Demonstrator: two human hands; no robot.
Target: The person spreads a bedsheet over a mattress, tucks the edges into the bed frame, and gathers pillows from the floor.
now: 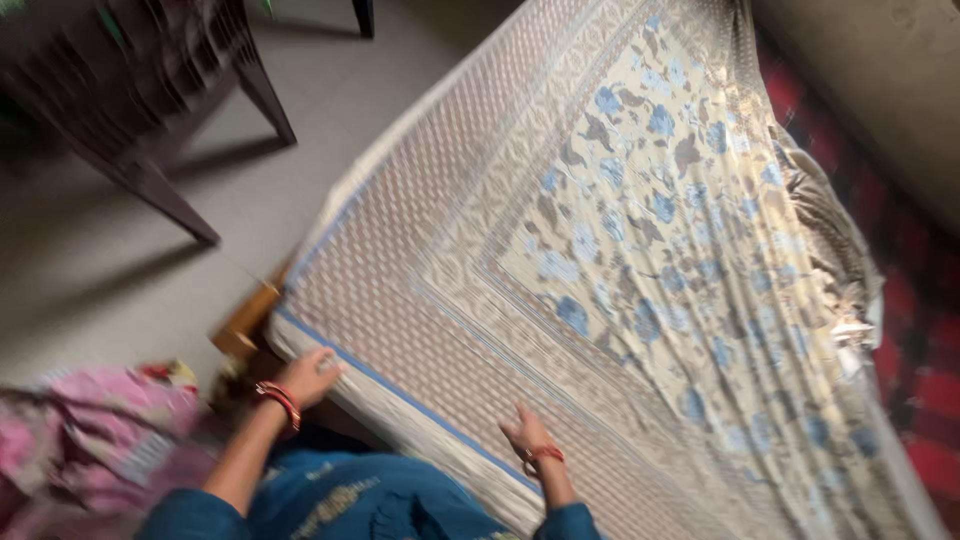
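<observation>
bedsheet [640, 230]: spread over the bed, long axis running away up-right – blue-edged near border by both hands
left hand [308, 377]: grip clamped on sheet's corner edge
right hand [527, 433]: fingers apart, flat on sheet

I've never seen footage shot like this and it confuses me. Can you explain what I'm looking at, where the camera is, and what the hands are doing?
There is no machine here. A person wears one camera on the head, so you look down over their own arms.

The picture is blurred. A cream bedsheet with blue flowers and a patterned brown border lies spread over a bed. The left hand, red bangles at its wrist, rests at the sheet's near corner, by a wooden bed corner. The right hand lies flat with spread fingers on the border. Neither plainly grips anything.

A pink cloth bundle lies at the lower left, a dark chair stands on the floor, and red checked fabric shows at the right.
</observation>
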